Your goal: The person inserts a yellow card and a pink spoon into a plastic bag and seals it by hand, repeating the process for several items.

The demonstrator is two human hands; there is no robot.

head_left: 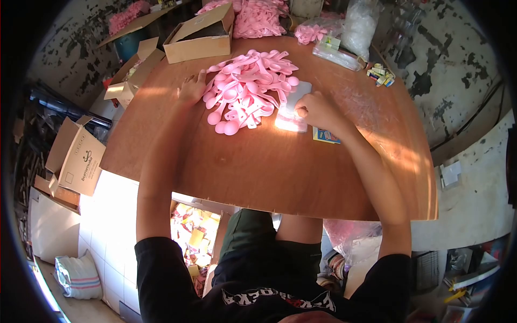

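A heap of pink plastic measuring spoons (250,89) lies on the brown wooden table. Beside its left edge, my left hand (192,87) rests with fingers apart and nothing visible in them. To the right of the heap, my right hand (318,110) is closed, fingers curled together; what they may pinch is hidden. Under and beside that hand lies a flat clear plastic bag (293,107) with pink showing at its lower end. A small blue and yellow printed card (326,135) sits just below my right wrist.
An open cardboard box (198,35) stands at the table's back left, near bulging bags of pink spoons (260,19). Clear plastic packs (338,55) and small yellow-green boxes (381,75) lie at the back right. Below the front edge is a box of colourful packets (195,231).
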